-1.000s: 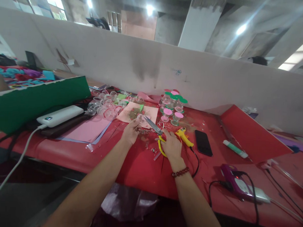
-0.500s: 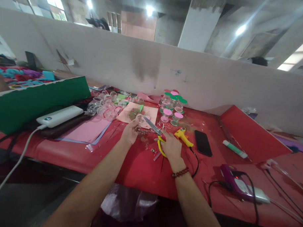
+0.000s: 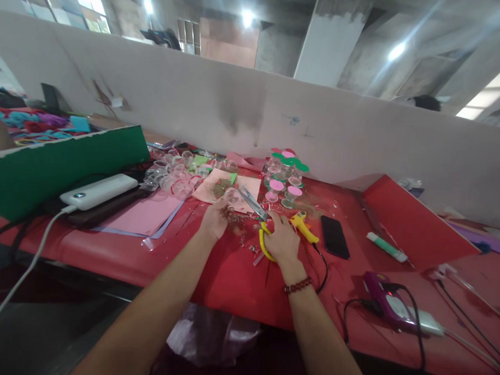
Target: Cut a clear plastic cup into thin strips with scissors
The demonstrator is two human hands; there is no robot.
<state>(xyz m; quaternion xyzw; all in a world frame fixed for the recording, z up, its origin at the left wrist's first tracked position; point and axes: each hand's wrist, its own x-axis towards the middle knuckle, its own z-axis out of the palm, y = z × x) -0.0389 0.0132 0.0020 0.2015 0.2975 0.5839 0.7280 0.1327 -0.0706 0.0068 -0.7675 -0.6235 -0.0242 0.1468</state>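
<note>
Red-covered workbench (image 3: 225, 288), off-white partition (image 3: 163, 91) at 12 o'clock. Left hand (image 3: 214, 219): fingers curled, pinching small clear plastic cup (image 3: 232, 197) at its 1 o'clock. Right hand (image 3: 283, 240): fingers closed round yellow-handled steel scissors (image 3: 256, 207), blades slightly parted, running 11 o'clock beside cup. Beyond: pale pink paper sheet (image 3: 205, 190), 12 o'clock; yellow plastic glue gun (image 3: 308, 230), right hand's 2 o'clock.

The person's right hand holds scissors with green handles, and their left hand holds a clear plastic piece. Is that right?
Not quite: the handles are yellow, not green, as the head view shows. The right hand does hold the scissors, and the left hand a clear plastic piece.
</note>
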